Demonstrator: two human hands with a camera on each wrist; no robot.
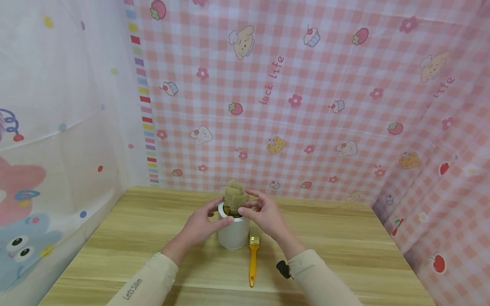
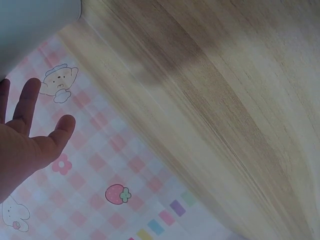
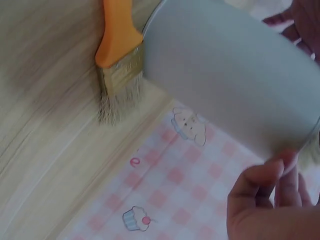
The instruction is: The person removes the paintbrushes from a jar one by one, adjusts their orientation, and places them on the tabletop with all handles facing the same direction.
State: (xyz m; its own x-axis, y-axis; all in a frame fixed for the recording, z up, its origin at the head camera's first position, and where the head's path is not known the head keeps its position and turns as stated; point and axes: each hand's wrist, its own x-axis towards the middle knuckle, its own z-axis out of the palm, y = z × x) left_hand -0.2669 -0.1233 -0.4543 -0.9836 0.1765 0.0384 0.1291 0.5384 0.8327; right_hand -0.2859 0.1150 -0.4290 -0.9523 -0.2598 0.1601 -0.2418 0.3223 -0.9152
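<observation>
A white cylindrical can stands upright on the table, with paintbrushes in it, pale bristles up. Their handles are hidden inside. My left hand is at the can's left side, fingers spread and thumb at the front rim; in the left wrist view its fingers are loosely extended beside the can. On the other side my right hand has thumb and fingers bent at the rim, close against the bristles; I cannot tell whether they pinch a brush. Another paintbrush, orange-handled with a metal ferrule, lies just right of the can.
The wood-grain table ends at a pink checked cloth behind. White printed cloth hangs at the left, and more pink cloth covers the right side. A small black object is by the right sleeve.
</observation>
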